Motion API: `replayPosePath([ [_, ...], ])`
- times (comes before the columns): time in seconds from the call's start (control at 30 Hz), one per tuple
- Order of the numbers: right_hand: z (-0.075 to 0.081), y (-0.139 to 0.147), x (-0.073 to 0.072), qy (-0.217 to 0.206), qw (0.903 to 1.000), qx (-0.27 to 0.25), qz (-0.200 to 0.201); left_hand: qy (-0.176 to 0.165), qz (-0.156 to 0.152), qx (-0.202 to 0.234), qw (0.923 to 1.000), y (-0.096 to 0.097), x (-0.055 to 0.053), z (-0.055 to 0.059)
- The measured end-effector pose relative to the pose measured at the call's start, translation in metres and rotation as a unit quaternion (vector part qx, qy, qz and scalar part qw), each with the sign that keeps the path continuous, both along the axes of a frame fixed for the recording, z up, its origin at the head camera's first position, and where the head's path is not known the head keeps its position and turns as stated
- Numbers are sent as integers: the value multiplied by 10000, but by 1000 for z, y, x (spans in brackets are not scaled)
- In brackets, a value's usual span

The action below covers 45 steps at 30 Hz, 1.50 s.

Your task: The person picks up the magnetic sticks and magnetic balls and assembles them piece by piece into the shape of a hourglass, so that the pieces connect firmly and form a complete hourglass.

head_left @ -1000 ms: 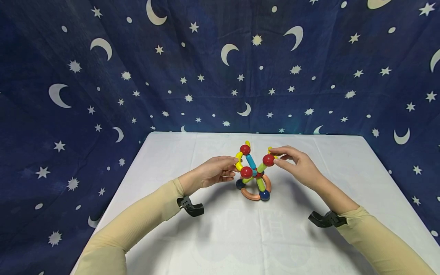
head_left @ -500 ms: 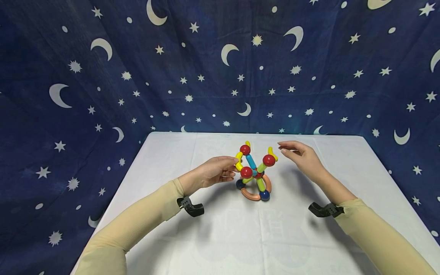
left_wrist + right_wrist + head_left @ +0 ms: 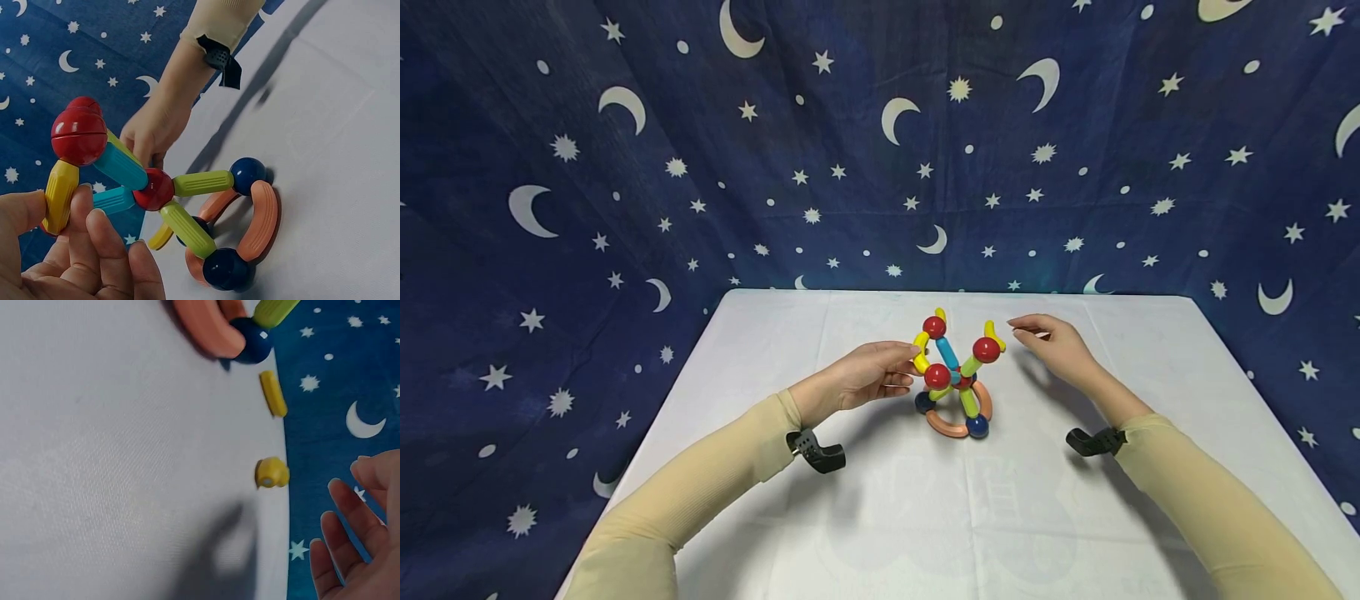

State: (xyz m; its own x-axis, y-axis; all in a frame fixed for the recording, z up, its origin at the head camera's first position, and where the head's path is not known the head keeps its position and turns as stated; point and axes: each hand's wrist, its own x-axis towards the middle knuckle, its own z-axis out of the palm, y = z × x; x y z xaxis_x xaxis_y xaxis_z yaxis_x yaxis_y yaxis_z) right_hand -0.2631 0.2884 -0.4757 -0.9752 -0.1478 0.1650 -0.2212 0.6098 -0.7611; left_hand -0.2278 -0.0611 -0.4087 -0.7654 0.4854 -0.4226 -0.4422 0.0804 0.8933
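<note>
A magnetic ball-and-rod model stands on the table. Its base ring joins salmon curved rods and dark blue balls; green and light blue rods meet at a central red ball. At the model's left, my left hand pinches a yellow curved rod between thumb and index finger, below an upper red ball. My right hand is off to the right with nothing in its relaxed fingers. Nearest to it is a loose yellow curved rod, seen just beyond the right-hand red ball.
A second loose yellow rod lies on the white tablecloth behind the model. Past the table's far edge hangs a dark blue curtain with moons and stars. Each wrist wears a black camera band.
My right hand has let go of the right-hand red ball, moved right away from it, and then dropped slightly. The left hand and the model have stayed in place.
</note>
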Motion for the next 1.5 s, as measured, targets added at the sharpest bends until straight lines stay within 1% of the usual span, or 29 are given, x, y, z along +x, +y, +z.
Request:
replayPosePath([
  [0.17,-5,-3,-10,-152,9990,424,63,-43,33,-5,10000,0,1,1],
  [0.27,-8,-6,-17,-207,9962,842,80,-31,33,-4,10000,0,1,1],
  [0.43,-13,-12,-29,-117,9869,1592,235,-50,60,-28,10000,1,1,1],
  [0.53,-14,-16,-35,32,9803,1923,457,-56,73,-31,10000,1,1,1],
  [0.63,-14,-19,-38,87,9739,2175,634,-51,76,-19,10000,1,1,0],
  [0.73,-14,-21,-41,32,9697,2335,719,-32,66,-2,10000,1,1,0],
  [0.87,-13,-22,-43,-52,9664,2452,765,-6,61,8,10000,0,2,-1],
  [1.0,-12,-22,-43,-109,9649,2541,657,25,60,11,10000,-1,2,0],
  [1.1,-11,-17,-40,-155,9655,2551,497,33,45,2,10000,0,2,1],
  [1.33,-11,0,-32,-138,9660,2566,303,-2,53,-19,10000,0,1,0],
  [1.5,-11,7,-26,-300,9655,2575,226,14,29,-31,10000,0,1,1],
])
